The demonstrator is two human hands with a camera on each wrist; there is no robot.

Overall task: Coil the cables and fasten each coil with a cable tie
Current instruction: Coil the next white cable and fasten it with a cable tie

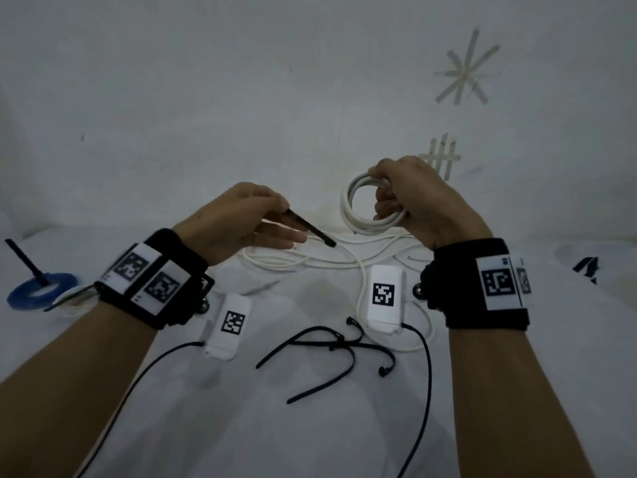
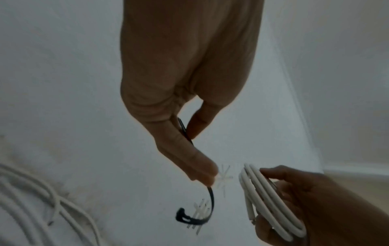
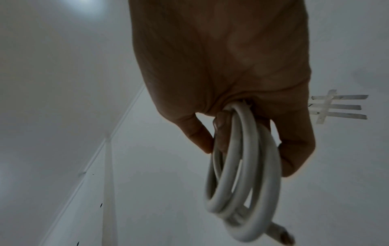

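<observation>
My right hand (image 1: 406, 198) holds a white cable coil (image 1: 358, 208) of several loops upright above the table, fingers curled through it; the coil (image 3: 242, 174) hangs from the right hand (image 3: 231, 126) in the right wrist view. My left hand (image 1: 255, 219) pinches a black cable tie (image 1: 310, 227) between thumb and fingers, its tip pointing toward the coil. In the left wrist view the left hand (image 2: 189, 138) holds the tie (image 2: 208, 199), whose curved end with its head hangs down, a short way left of the coil (image 2: 271, 199).
Loose white cable (image 1: 310, 260) lies on the white table under the hands. Several black cable ties (image 1: 331, 350) lie near the front. A blue coil with a black tie (image 1: 38, 288) sits at the left. Tape marks (image 1: 465, 67) show at the back right.
</observation>
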